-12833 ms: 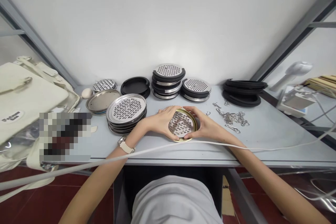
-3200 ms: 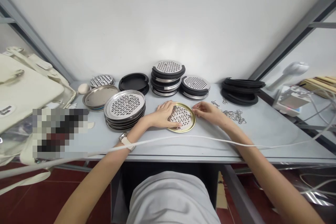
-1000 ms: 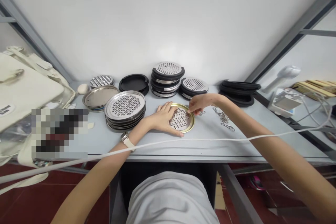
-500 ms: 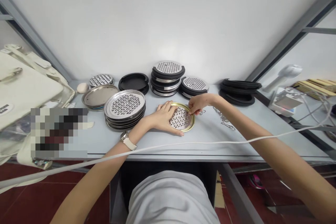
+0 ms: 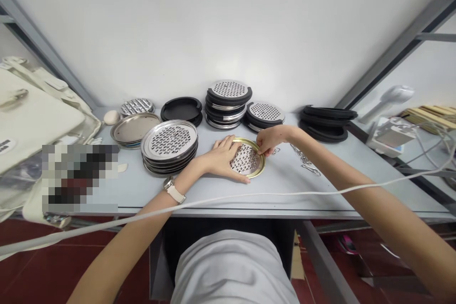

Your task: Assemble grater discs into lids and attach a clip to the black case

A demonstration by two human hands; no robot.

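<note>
A round grater disc point(image 5: 248, 160) with a gold rim lies flat on the grey table point(image 5: 228, 190) in front of me. My left hand point(image 5: 223, 157) rests on its left side, fingers spread flat and pressing it down. My right hand point(image 5: 270, 139) is at the disc's far right edge, fingertips pinched on something small that I cannot make out. A few metal clips point(image 5: 305, 159) lie just right of the disc.
A stack of perforated steel discs point(image 5: 170, 145) and plain trays point(image 5: 134, 128) stand to the left. Black rings point(image 5: 181, 109), assembled graters point(image 5: 228, 103), point(image 5: 265, 115) and more black rings point(image 5: 327, 121) line the back. A white cable point(image 5: 249, 195) crosses near the front edge. A cream bag point(image 5: 35, 114) sits far left.
My right hand went out to the clips on the right, then came back to the disc's far right edge and pinched there. My left hand has stayed flat on the disc.
</note>
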